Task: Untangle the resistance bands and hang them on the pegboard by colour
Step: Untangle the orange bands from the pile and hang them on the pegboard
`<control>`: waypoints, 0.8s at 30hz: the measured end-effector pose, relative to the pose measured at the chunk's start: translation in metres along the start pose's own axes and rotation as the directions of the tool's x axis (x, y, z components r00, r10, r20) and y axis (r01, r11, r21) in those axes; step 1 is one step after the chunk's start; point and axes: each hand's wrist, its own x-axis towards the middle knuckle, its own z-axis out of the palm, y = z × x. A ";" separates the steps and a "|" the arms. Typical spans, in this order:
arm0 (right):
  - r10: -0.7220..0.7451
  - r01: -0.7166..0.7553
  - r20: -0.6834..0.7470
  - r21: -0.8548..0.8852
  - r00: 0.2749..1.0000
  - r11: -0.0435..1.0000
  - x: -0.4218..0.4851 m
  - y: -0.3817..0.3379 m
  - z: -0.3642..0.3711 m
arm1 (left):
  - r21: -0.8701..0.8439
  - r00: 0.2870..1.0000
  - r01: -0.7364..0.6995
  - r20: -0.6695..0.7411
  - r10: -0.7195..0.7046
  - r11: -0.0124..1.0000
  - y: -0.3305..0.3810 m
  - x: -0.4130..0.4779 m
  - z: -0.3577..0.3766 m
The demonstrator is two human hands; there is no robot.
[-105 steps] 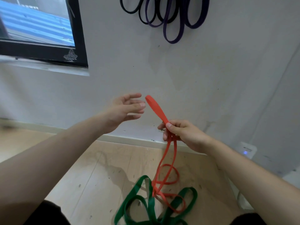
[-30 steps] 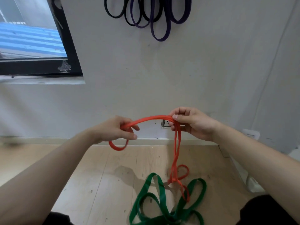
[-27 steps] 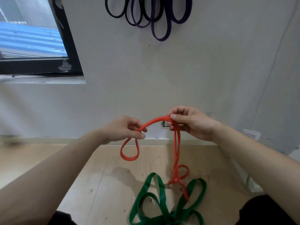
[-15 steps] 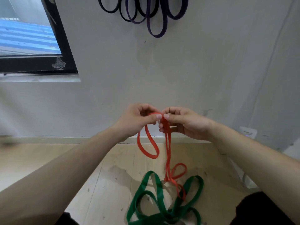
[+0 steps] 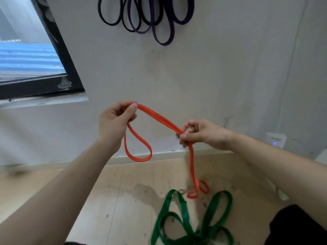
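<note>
Both hands are raised in front of a pale wall [image 5: 221, 76] and are well apart. The left hand [image 5: 115, 124] sits higher, and the right hand [image 5: 201, 134] sits lower and to the right.

The left hand pinches the orange band [image 5: 159, 119] between thumb and curled fingers. A free loop of the band hangs below this hand, clear of the floor [image 5: 123, 200]. From the left pinch a doubled stretch of band runs down and to the right into the right hand. The right hand is likewise closed on the band, thumb against fingertips. Below the right hand the strands drop almost straight to the floor and end in small twisted loops.

These lower loops lie just beside the green band [image 5: 182, 214]. Whether orange and green are interlaced at that spot cannot be told. The green material lies on the wooden floor in several overlapping loops at the bottom of the view. Whether it is one band or more cannot be told.

At the top of the wall the black bands [image 5: 109, 22] hang to the left and the purple bands [image 5: 162, 38] to the right, partly overlapping. Their support is out of view above.

A dark-framed window [image 5: 53, 85] is at upper left, a skirting board [image 5: 159, 154] runs along the wall base, and a white device [image 5: 275, 139] with a small blue light stands at the right
</note>
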 end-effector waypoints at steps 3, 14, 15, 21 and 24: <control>-0.028 0.029 -0.011 0.108 1.000 0.994 -0.003 -0.010 -0.004 | 0.016 0.999 0.043 -0.015 -0.043 0.999 -0.008 0.003 -0.008; 0.037 -0.032 -0.016 0.267 0.999 0.963 -0.009 -0.024 0.001 | 0.075 0.997 0.079 -0.022 -0.078 0.994 -0.012 0.003 -0.012; 0.039 -0.035 -0.007 0.270 0.999 0.962 -0.011 -0.026 0.001 | 0.077 0.996 0.081 -0.029 -0.079 0.994 -0.012 0.004 -0.013; 0.089 -0.113 0.181 0.129 0.979 0.985 -0.015 -0.026 -0.003 | 0.109 0.997 0.070 -0.041 -0.066 0.992 -0.013 0.005 -0.013; 0.183 -0.173 0.264 -0.062 0.947 0.983 -0.013 -0.020 -0.005 | 0.125 0.998 0.041 -0.042 -0.036 0.991 -0.012 0.006 -0.014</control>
